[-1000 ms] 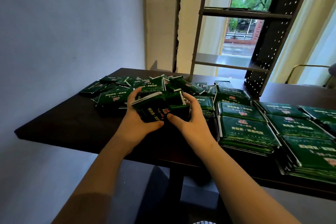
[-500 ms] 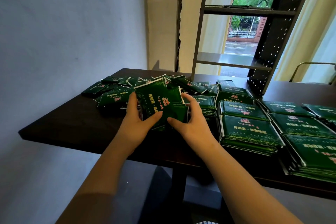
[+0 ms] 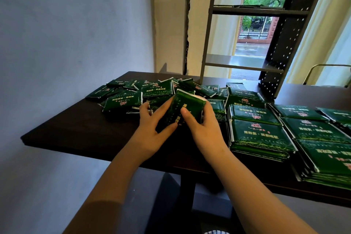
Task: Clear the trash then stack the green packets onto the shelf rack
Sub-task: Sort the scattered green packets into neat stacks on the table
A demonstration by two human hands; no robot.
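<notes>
At the far left the desk (image 3: 85,129) is dark and bare near its edge. Further back lies the heap of loose packets (image 3: 123,100), green, overlapping and pointing every way. I can't pick out any trash among them, so I judge the clearing done or nearly so. The step in hand is the sorting: gathering loose packets into tidy piles before they go up.

My left hand (image 3: 150,133) sits just in front of that heap. Its fingers (image 3: 163,106) curl along the left side of a small bundle (image 3: 187,104) of packets, and the thumb lies across the front face low down. The bundle stands nearly on edge between my two hands, tilted a little away from me, its lower end close to the desk. I can't tell whether it touches. My right hand (image 3: 205,131) grips the other side, thumb pressed on the printed face and the other fingers wrapped round the back. Both hands are closed on the same bundle, neither one free.

To the right, flat stacks (image 3: 260,135) stand in rows, edges fairly even. Behind them the shelf rack (image 3: 241,61) rises against the window, and I see no packets on the lower shelf.

Next I should square the bundle's edges against the desk. Then I can either lay it flat with the stacks or carry it to the rack. The wrappers look slick, so I'd keep the squeeze even or the middle ones may slide out.
</notes>
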